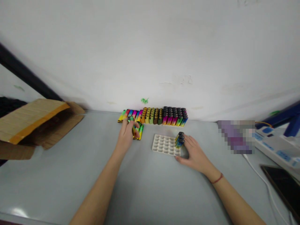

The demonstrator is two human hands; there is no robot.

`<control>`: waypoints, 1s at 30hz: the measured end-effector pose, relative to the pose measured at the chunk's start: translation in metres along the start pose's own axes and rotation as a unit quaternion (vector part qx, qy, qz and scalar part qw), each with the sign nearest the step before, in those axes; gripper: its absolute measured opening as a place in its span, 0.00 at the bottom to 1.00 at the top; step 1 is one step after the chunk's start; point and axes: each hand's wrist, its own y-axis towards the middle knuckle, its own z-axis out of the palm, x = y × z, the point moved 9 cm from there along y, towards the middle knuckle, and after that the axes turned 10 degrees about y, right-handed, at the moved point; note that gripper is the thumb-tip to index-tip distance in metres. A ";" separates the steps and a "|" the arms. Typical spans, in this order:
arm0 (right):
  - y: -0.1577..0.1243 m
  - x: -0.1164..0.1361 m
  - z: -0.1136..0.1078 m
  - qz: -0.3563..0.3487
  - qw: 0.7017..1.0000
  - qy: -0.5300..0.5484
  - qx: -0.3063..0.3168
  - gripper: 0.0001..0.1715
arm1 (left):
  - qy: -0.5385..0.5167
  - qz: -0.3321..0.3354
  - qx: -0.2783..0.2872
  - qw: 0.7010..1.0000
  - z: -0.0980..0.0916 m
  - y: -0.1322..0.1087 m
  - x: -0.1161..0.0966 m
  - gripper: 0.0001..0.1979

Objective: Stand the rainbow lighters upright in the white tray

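Note:
My left hand [127,131] is closed, its fingertips pinched around a shiny green lighter [130,118]. Beneath that hand, several green and yellow lighters [141,131] lie side by side on the table. My right hand [193,153] curves about the right end of a white tray [164,144] with rows of round holes. Its thumb rests by the tray's front corner, apart from the stretched fingers, which are beside a short row of black-topped blue and yellow lighters [180,140]. These stand upright in the tray's right column. Whether the fingertips press on them is hard to tell.
Against the wall stand a block of black-topped multicoloured lighters [175,116] and a gold-topped block [152,115]. More lighters [128,114] lie left of them. An open cardboard box [35,122] is at left. A power strip [276,147], white cable [260,178] and phone [283,184] lie at right.

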 end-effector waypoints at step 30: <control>0.000 0.000 0.001 -0.001 1.000 -0.011 0.006 0.43 | -0.236 -0.207 0.027 0.949 0.069 -0.050 0.014 0.17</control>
